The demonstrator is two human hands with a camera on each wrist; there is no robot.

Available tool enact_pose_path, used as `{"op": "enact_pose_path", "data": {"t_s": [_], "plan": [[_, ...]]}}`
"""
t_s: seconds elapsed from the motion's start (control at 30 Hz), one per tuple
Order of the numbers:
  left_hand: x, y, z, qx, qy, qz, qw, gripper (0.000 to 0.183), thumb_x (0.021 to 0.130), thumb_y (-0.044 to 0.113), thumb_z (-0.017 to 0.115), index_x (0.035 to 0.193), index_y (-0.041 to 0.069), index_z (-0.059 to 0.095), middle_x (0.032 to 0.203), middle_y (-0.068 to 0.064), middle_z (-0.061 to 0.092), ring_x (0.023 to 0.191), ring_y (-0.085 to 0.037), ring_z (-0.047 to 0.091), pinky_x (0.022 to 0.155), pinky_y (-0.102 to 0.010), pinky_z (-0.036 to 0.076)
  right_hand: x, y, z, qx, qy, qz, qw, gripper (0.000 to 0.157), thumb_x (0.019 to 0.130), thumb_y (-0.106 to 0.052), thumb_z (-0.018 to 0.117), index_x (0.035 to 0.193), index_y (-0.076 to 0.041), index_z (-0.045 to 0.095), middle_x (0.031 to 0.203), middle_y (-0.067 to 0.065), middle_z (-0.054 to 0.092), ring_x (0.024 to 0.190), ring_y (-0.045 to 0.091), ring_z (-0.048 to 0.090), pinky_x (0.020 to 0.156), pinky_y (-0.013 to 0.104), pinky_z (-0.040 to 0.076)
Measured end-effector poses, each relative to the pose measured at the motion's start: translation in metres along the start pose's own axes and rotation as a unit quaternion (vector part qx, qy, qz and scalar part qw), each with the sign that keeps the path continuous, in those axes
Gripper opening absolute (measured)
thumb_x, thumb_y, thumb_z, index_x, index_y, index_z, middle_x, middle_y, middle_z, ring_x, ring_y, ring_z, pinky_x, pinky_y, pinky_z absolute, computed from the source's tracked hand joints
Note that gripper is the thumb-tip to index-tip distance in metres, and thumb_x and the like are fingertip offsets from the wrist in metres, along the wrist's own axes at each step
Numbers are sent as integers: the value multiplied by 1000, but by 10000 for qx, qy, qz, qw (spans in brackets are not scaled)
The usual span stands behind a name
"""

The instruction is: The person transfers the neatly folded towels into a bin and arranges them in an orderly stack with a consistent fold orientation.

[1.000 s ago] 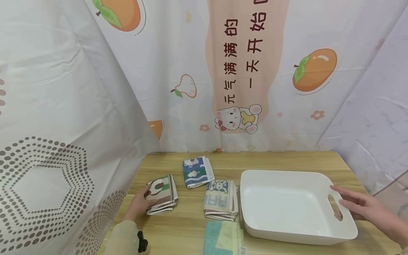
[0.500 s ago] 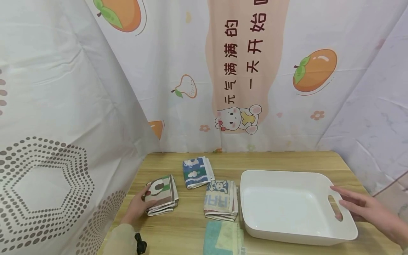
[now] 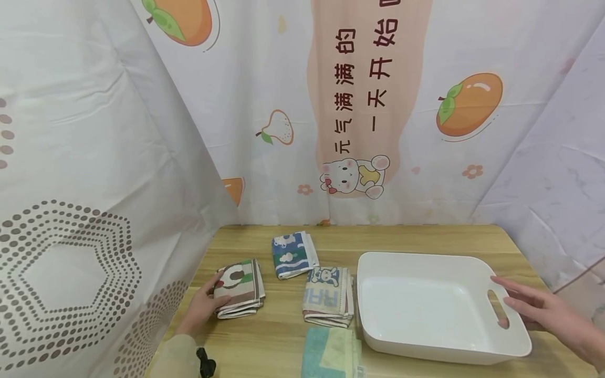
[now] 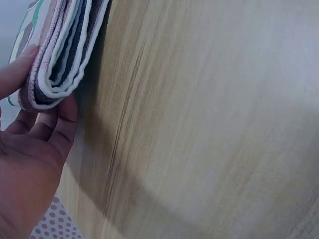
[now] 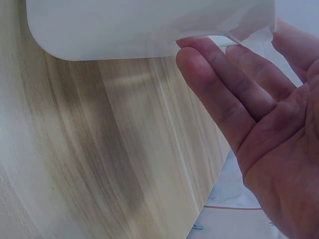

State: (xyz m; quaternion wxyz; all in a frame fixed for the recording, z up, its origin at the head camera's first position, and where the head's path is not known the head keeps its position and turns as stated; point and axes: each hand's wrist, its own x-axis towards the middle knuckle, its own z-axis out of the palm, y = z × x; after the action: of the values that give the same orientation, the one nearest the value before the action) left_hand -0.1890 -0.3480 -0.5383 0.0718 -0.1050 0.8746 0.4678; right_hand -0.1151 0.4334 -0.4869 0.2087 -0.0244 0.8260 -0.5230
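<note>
At the left side of the table, my left hand [image 3: 200, 307] pinches a folded brown-and-cream towel [image 3: 241, 299] with a green patch. In the left wrist view the thumb lies on the towel's upper face, and the other fingers reach beneath its folded edge [image 4: 60, 92]. On the right, my right hand [image 3: 543, 310] holds the handle end of a white plastic basin [image 3: 425, 344]. Its fingers [image 5: 219, 94] reach to the handle slot from outside and below, as the right wrist view shows. The basin has nothing in it.
Between the hands lie more folded towels: a blue one [image 3: 290, 257] at the back, a beige-and-blue one [image 3: 326, 299] beside the basin, and a teal-and-yellow one [image 3: 328, 352] at the front. Patterned curtains [image 3: 283, 79] enclose the wooden table [image 3: 264, 341] at the back and sides.
My left wrist has shifted very slightly toward the near left while the hand stays on the brown-and-cream towel. The right hand and the basin look unmoved.
</note>
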Motion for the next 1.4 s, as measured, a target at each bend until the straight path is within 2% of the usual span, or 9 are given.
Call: {"op": "enact_pose_path", "data": {"t_s": [0.13, 0.3, 0.4, 0.53, 0.63, 0.97, 1.17, 1.3, 1.4], "plan": [[-2, 0, -1, -234, -126, 3, 9996, 83, 92, 20, 78, 162, 17, 32, 157, -24, 38, 132, -40, 47, 95, -34, 48, 0, 1, -1, 96, 10, 26, 10000, 59, 112, -30, 43, 164, -16, 19, 125, -38, 52, 105, 18, 70, 83, 36, 61], [-2, -1, -1, -409, -165, 5, 9990, 82, 92, 20, 78, 161, 16, 34, 158, -22, 38, 141, -43, 39, 106, -41, 43, 0, 1, -1, 136, -19, 38, 9999, 59, 112, -29, 42, 164, -16, 18, 125, -43, 47, 108, 20, 71, 83, 36, 61], [-2, 0, -1, -510, -110, -20, 9986, 77, 94, 21, 76, 160, 15, 36, 156, -21, 40, 140, -41, 39, 106, -40, 42, 0, 1, 0, 95, 30, 20, 9999, 59, 112, -29, 43, 164, -16, 19, 125, -44, 46, 107, 19, 71, 83, 35, 61], [-2, 5, -1, -813, -50, -183, 9965, 65, 99, 26, 69, 157, 17, 41, 153, -16, 44, 117, -30, 52, 84, -34, 50, 0, 0, 1, 35, 108, -17, 9999, 59, 112, -29, 43, 164, -16, 21, 126, -45, 44, 106, 17, 70, 82, 36, 61], [-2, 10, -1, -1197, -55, -364, 9921, 58, 101, 28, 66, 154, 21, 45, 149, -13, 46, 95, -22, 55, 69, -34, 54, 0, 0, 2, 26, 115, -26, 9999, 59, 112, -29, 44, 164, -16, 21, 127, -46, 41, 107, 16, 70, 82, 36, 61], [0, 26, 0, -1154, -68, -391, 9925, 60, 96, 21, 72, 152, 21, 49, 141, -17, 55, 87, -20, 62, 69, -37, 58, 0, 0, 1, 79, -4, -59, 10000, 59, 112, -28, 43, 164, -14, 20, 126, -41, 48, 107, 18, 71, 82, 36, 61], [0, 38, 2, -1216, -106, -446, 9915, 71, 96, 18, 72, 157, 24, 37, 123, -17, 58, 83, -20, 63, 68, -39, 58, 2, 1, 1, 170, -88, -73, 9998, 58, 112, -27, 42, 164, -15, 19, 123, -32, 56, 103, 21, 71, 81, 38, 61], [0, 45, 3, -1367, -185, -480, 9893, 82, 95, 16, 73, 161, 19, 24, 110, -13, 64, 80, -20, 63, 68, -38, 57, 2, 3, 1, 135, -36, -139, 9998, 57, 112, -26, 42, 164, -16, 20, 126, -42, 47, 104, 18, 71, 81, 37, 61], [1, 48, 3, -1405, -254, -551, 9882, 85, 96, 16, 72, 162, 11, 19, 116, -16, 63, 82, -19, 63, 69, -38, 56, 3, 5, 1, 103, -22, -212, 9997, 56, 112, -25, 41, 164, -18, 21, 127, -45, 43, 105, 15, 70, 80, 36, 61]]}}
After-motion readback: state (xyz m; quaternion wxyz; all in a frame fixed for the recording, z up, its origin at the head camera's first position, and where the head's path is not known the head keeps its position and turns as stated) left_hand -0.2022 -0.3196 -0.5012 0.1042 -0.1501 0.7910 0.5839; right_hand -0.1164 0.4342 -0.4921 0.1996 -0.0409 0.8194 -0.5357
